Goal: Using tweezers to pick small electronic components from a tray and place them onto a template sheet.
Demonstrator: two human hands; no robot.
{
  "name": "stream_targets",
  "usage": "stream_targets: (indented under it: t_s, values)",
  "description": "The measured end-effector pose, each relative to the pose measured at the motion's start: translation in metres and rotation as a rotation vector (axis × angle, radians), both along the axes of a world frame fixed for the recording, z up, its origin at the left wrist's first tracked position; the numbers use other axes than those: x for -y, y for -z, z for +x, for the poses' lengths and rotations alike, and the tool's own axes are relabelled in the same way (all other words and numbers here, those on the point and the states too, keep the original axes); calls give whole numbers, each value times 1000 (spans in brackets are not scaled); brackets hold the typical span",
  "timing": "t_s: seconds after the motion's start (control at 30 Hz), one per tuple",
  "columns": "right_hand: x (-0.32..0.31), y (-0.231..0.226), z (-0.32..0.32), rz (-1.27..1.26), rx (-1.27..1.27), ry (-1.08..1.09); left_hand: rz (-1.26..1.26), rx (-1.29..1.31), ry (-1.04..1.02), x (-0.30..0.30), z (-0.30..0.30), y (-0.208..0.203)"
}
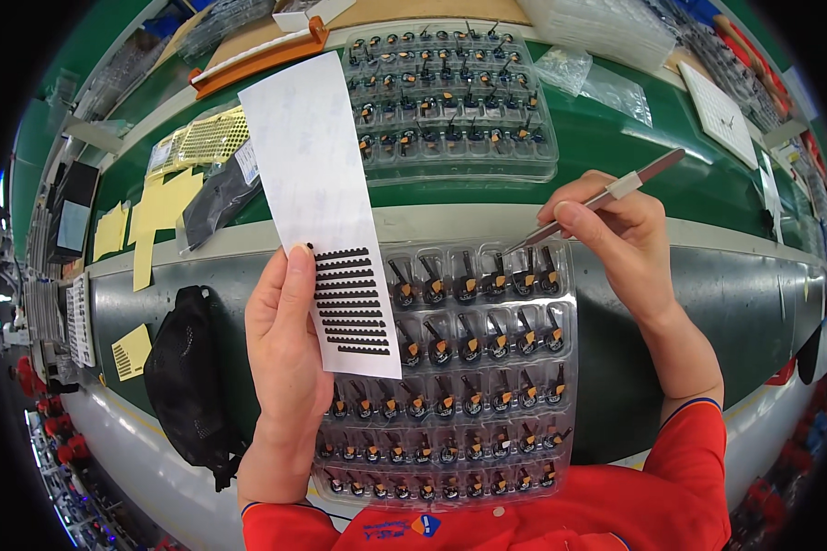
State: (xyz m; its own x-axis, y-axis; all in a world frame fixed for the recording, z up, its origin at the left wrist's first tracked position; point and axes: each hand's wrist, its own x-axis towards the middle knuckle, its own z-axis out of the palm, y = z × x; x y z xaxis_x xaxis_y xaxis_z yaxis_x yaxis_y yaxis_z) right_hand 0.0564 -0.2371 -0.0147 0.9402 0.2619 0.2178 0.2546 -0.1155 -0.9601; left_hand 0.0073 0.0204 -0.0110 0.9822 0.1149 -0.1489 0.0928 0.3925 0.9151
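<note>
My left hand (pixel 285 335) grips a long white backing sheet (pixel 305 156) by its left edge, thumb on top. Rows of small black toothed strips (pixel 351 303) are stuck to the sheet's lower half. In my right hand (pixel 620 225) is a pair of metal tweezers (pixel 657 169), its points slanting down to the left. The tips are at a small black part (pixel 496 278) in the top row of a clear plastic tray (pixel 568 367); whether they touch it I cannot tell. Rows of similar black parts with orange patches fill the tray, and the sheet covers its upper left corner.
Behind stands another clear tray (pixel 553 165) of similar parts. Left of it lie yellow sheets (pixel 165 207), a dark bagged item (pixel 216 207) and an orange-edged rack (pixel 262 60). A black mesh pouch (pixel 186 376) is beside my left forearm. A white board (pixel 717 110) lies at the far right.
</note>
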Motion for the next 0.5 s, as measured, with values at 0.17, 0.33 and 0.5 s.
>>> stream_targets:
  t_s: [0.17, 0.33, 0.5]
  values:
    - [3, 1, -4, -29, 39, 9, 16, -25, -73, 2, 1, 0]
    - [3, -3, -9, -80, 59, 28, 50, -30, -83, 2, -1, 0]
    - [3, -2, -8, -126, 130, 13, 67, -30, -72, 7, -1, -1]
